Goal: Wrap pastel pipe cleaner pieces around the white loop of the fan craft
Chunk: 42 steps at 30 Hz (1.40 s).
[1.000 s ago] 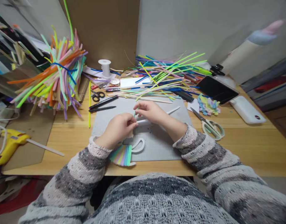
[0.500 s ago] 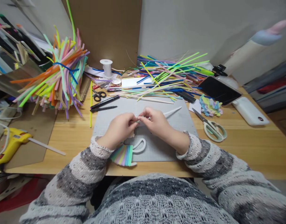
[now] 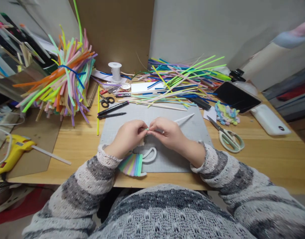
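Above the grey mat [image 3: 172,156], my left hand [image 3: 130,136] and my right hand [image 3: 167,132] meet with pinched fingers. A tiny pale green bit shows between the fingertips; the rest of it is hidden. A small whitish piece hangs just below my left fingers. Near my left wrist, partly under the sleeve, lies a striped pastel piece [image 3: 132,164] with a white loop [image 3: 150,155] beside it. A white strip [image 3: 184,117] extends up and right from behind my right hand.
Scissors [image 3: 227,136] lie right of the mat, near pastel pieces [image 3: 226,113] and a dark phone [image 3: 237,96]. Behind are loose pipe cleaners [image 3: 177,83] and a white spool [image 3: 115,71]. Pens [image 3: 112,109], a bundled bunch [image 3: 65,76] and a yellow glue gun [image 3: 14,151] are left.
My right hand's fingertips have drawn in against my left ones, and the pale green bit shows more clearly. The whole view has shifted slightly.
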Motion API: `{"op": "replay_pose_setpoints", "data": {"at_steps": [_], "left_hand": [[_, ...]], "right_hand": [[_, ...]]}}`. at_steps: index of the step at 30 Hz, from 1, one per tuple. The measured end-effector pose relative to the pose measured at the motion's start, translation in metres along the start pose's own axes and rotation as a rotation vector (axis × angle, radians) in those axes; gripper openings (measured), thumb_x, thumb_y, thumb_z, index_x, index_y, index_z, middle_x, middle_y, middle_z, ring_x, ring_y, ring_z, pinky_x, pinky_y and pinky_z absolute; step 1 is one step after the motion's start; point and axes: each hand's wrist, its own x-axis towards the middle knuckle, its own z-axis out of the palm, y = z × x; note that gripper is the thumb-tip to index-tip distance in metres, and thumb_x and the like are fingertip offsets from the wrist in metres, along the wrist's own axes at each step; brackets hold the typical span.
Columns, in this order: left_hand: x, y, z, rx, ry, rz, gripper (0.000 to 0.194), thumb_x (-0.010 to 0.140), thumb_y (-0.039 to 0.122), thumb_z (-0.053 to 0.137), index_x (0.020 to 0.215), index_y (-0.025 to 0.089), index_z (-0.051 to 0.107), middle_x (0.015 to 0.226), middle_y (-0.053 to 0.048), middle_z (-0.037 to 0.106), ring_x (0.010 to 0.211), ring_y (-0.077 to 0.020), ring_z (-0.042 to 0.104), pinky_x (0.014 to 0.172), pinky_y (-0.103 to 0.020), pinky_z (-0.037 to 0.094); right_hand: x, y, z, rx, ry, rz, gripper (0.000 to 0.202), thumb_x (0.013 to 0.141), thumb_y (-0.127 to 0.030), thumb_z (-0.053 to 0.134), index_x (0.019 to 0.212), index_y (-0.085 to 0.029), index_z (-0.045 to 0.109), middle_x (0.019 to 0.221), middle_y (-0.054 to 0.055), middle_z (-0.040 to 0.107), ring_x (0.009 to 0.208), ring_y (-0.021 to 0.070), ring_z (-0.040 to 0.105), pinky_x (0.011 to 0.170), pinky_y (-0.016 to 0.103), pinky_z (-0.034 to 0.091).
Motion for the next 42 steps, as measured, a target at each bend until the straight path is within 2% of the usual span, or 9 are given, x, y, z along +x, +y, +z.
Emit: {"op": "replay_pose_setpoints", "data": {"at_steps": [4, 7, 11, 14, 18, 21, 27, 34, 42], "left_hand": [[-0.001, -0.001, 0.002, -0.01, 0.011, 0.011, 0.006, 0.078, 0.016, 0.059, 0.078, 0.016, 0.065, 0.072, -0.002, 0.066, 0.067, -0.0139, 0.056, 0.061, -0.025, 0.037], [-0.001, 0.0, 0.003, -0.008, 0.013, 0.022, 0.007, 0.08, 0.016, 0.058, 0.077, 0.016, 0.064, 0.072, -0.002, 0.065, 0.067, -0.0139, 0.056, 0.061, -0.025, 0.037], [0.0, 0.001, 0.002, 0.03, 0.021, 0.033, 0.01, 0.082, 0.02, 0.058, 0.075, 0.015, 0.063, 0.072, -0.003, 0.065, 0.066, -0.0143, 0.055, 0.059, -0.025, 0.036], [0.0, 0.002, 0.002, 0.034, 0.026, 0.03, 0.011, 0.083, 0.022, 0.058, 0.074, 0.016, 0.063, 0.072, -0.003, 0.065, 0.066, -0.0142, 0.055, 0.06, -0.025, 0.035], [0.0, 0.001, 0.001, 0.021, 0.01, 0.025, 0.009, 0.083, 0.021, 0.057, 0.077, 0.016, 0.063, 0.073, -0.002, 0.065, 0.066, -0.0137, 0.055, 0.061, -0.025, 0.036], [0.0, 0.001, 0.002, 0.023, 0.011, 0.027, 0.008, 0.082, 0.02, 0.058, 0.077, 0.017, 0.063, 0.074, -0.002, 0.065, 0.067, -0.0139, 0.055, 0.062, -0.025, 0.037], [0.0, 0.001, 0.002, 0.043, 0.011, 0.031, 0.011, 0.083, 0.022, 0.058, 0.075, 0.016, 0.062, 0.071, -0.002, 0.064, 0.064, -0.0135, 0.054, 0.058, -0.025, 0.034], [0.0, 0.003, 0.001, 0.018, 0.005, -0.014, 0.006, 0.079, 0.017, 0.058, 0.078, 0.016, 0.064, 0.075, -0.003, 0.067, 0.068, -0.0149, 0.057, 0.062, -0.026, 0.038], [-0.001, 0.004, -0.007, -0.051, -0.07, 0.014, 0.01, 0.08, 0.019, 0.056, 0.083, 0.017, 0.065, 0.074, -0.002, 0.066, 0.066, -0.014, 0.057, 0.061, -0.025, 0.039]], "right_hand": [[-0.006, 0.002, -0.003, -0.074, -0.046, -0.176, 0.012, 0.089, -0.026, 0.056, 0.081, -0.018, 0.06, 0.088, 0.008, 0.065, 0.085, 0.0176, 0.059, 0.075, 0.032, 0.048], [-0.006, 0.002, -0.004, -0.035, -0.068, -0.177, 0.013, 0.089, -0.028, 0.055, 0.082, -0.019, 0.061, 0.09, 0.008, 0.064, 0.087, 0.0177, 0.059, 0.078, 0.034, 0.048], [-0.004, -0.003, -0.001, 0.071, -0.025, -0.019, 0.009, 0.089, -0.022, 0.053, 0.094, -0.019, 0.06, 0.091, 0.006, 0.064, 0.086, 0.0164, 0.059, 0.079, 0.032, 0.049], [-0.003, -0.005, 0.001, 0.241, 0.0, 0.151, 0.019, 0.088, -0.024, 0.053, 0.107, -0.021, 0.055, 0.09, 0.004, 0.066, 0.084, 0.0154, 0.062, 0.078, 0.032, 0.049], [-0.002, -0.001, 0.001, 0.405, 0.072, 0.329, 0.02, 0.089, -0.024, 0.049, 0.109, -0.021, 0.053, 0.092, 0.004, 0.064, 0.083, 0.0143, 0.063, 0.077, 0.031, 0.051], [0.0, 0.003, -0.001, 0.315, 0.036, 0.331, 0.016, 0.085, -0.023, 0.056, 0.1, -0.02, 0.059, 0.091, 0.003, 0.064, 0.082, 0.0147, 0.062, 0.075, 0.03, 0.05], [0.004, 0.006, -0.003, 0.143, -0.056, 0.158, 0.011, 0.083, -0.027, 0.063, 0.087, -0.018, 0.063, 0.087, 0.004, 0.062, 0.085, 0.0159, 0.058, 0.079, 0.031, 0.045], [0.001, 0.014, 0.001, 0.058, -0.169, 0.316, 0.021, 0.079, -0.034, 0.067, 0.089, -0.016, 0.063, 0.086, 0.004, 0.067, 0.08, 0.0162, 0.06, 0.072, 0.027, 0.043], [0.002, 0.018, 0.001, 0.031, -0.177, 0.264, 0.017, 0.079, -0.033, 0.067, 0.083, -0.017, 0.064, 0.08, 0.003, 0.067, 0.074, 0.0146, 0.058, 0.068, 0.025, 0.04]]}}
